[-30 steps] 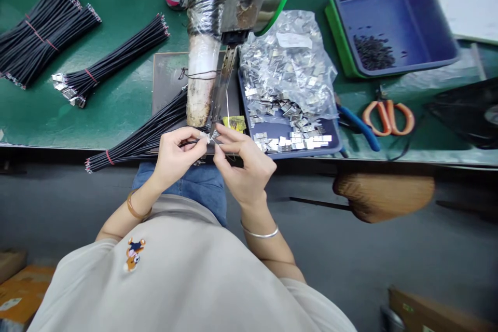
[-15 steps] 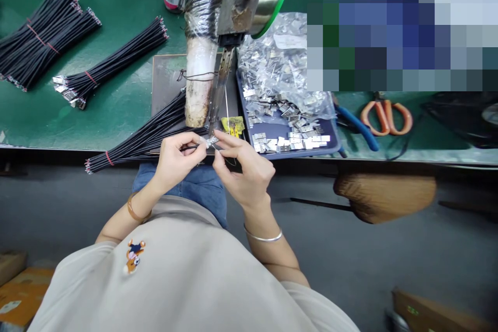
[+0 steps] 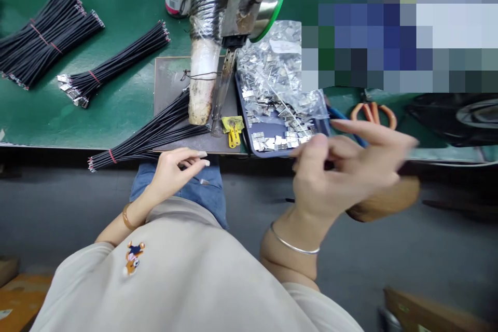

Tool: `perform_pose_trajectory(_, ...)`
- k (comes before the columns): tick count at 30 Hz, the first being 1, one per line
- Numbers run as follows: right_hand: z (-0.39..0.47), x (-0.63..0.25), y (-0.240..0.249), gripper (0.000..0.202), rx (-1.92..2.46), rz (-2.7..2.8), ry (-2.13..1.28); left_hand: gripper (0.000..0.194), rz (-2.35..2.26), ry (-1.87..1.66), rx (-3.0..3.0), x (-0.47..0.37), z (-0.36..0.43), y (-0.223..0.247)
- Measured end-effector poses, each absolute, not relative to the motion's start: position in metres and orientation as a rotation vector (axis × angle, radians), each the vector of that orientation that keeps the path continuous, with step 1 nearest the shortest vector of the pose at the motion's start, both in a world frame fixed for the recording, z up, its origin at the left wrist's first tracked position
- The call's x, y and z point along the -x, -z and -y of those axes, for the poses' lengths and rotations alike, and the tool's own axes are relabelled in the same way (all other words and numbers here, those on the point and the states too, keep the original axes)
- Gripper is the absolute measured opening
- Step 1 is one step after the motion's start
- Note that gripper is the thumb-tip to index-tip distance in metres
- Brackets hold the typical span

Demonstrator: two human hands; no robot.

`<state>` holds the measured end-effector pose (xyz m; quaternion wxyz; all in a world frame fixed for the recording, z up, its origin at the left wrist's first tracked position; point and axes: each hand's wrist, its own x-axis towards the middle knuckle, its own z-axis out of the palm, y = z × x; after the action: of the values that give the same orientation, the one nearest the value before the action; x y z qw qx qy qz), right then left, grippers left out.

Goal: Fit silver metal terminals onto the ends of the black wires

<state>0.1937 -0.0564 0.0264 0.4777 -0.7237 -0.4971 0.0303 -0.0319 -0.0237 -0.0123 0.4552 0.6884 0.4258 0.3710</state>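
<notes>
My left hand (image 3: 177,168) is at the table's front edge, thumb and forefinger slightly apart with nothing between them. Below its fingertips, a small pale piece (image 3: 204,182) shows against my jeans; I cannot tell whether it is falling or lying there. My right hand (image 3: 338,171), smeared by motion, is in front of the blue tray (image 3: 268,154), forefinger stretched out. A thin strand of solder wire (image 3: 286,106) slants across the tray to its closed fingers. Beside my left hand lies a red-banded bundle of black cables (image 3: 155,129) on a dark board (image 3: 165,72).
A soldering iron (image 3: 223,88) and a wrapped hose (image 3: 204,62) hang over the board, with a green-rimmed spool (image 3: 268,10) behind. A yellow clip (image 3: 234,135) is near the tray of metal connectors (image 3: 259,140). Orange-handled pliers (image 3: 373,113) lie right; more cable bundles (image 3: 116,57) lie left.
My hands have parted. The right hand has swung far to the right, and the solder wire now slants that way. My left hand has dropped slightly and let go of the metal-ended cable.
</notes>
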Motion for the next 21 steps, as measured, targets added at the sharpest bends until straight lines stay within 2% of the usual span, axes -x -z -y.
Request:
perform_pose_trajectory(1, 0.054, -0.200, -0.025, 0.019, 1.843, 1.261, -0.122, 0.018, -1.078, -1.022, -1.732, 0.034, 0.022, 0.013)
perform_pose_trajectory(4, 0.037, -0.224, -0.011, 0.015, 2.018, 1.401, 0.006, 0.015, -1.190, -1.212, -2.027, 0.039, 0.008, 0.013)
perform_pose_trajectory(6, 0.021, -0.241, 0.005, 0.012, 2.103, 1.482, 0.087, 0.014, -1.285, -1.124, -2.276, 0.040, -0.003, 0.012)
perform_pose_trajectory(10, -0.009, -0.262, 0.032, 0.021, 2.050, 1.633, 0.163, 0.018, -1.409, -0.748, -2.544, 0.036, -0.019, 0.015)
perform_pose_trajectory(12, -0.017, -0.262, 0.037, 0.021, 2.000, 1.670, 0.156, 0.022, -1.395, -0.732, -2.574, 0.035, -0.021, 0.018)
perform_pose_trajectory(17, -0.014, -0.245, 0.034, 0.013, 1.878, 1.680, 0.103, 0.031, -1.274, -1.006, -2.576, 0.037, -0.017, 0.026)
perform_pose_trajectory(21, -0.001, -0.240, 0.027, 0.010, 1.857, 1.591, -0.093, 0.031, -1.316, -1.177, -2.594, 0.035, -0.010, 0.025)
